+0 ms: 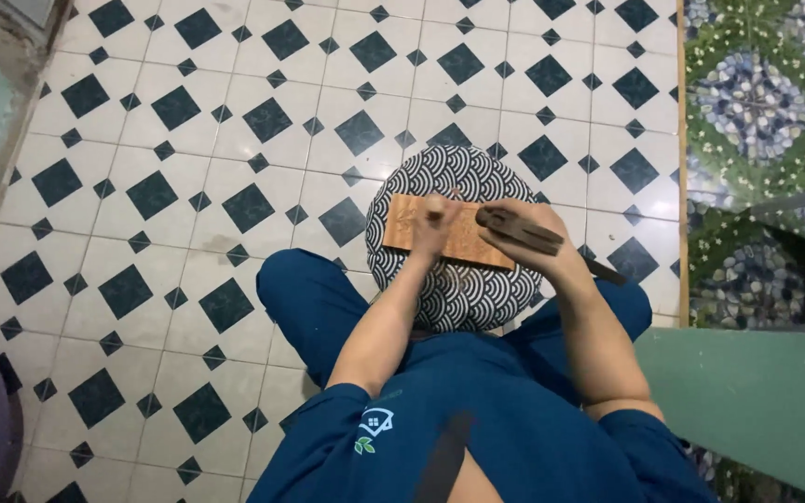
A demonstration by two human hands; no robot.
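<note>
The person sits over a round cushion [458, 289] with a black-and-white wave pattern, and a wooden board [454, 233] lies flat across the cushion's upper half. The left hand [435, 224] rests on the board near its middle, clenched around a thin tool [433, 212] whose pale end shows above the fingers; what kind of tool it is cannot be told. The right hand [533, 233] is over the board's right end, gripping a dark mallet [519, 230] that lies across that end, its handle running back towards the wrist. Faint marks show on the board's left part, too blurred to read. Judged from this pose, the step in hand looks like carving: the thin tool held to the wood, the mallet ready to drive it. The next stroke would call for the tool's tip to stay seated on the board, the left hand steady, and a short, square tap, since the board seems only to rest on the soft cushion and could shift. Tiled floor [188, 186] surrounds the cushion.
</note>
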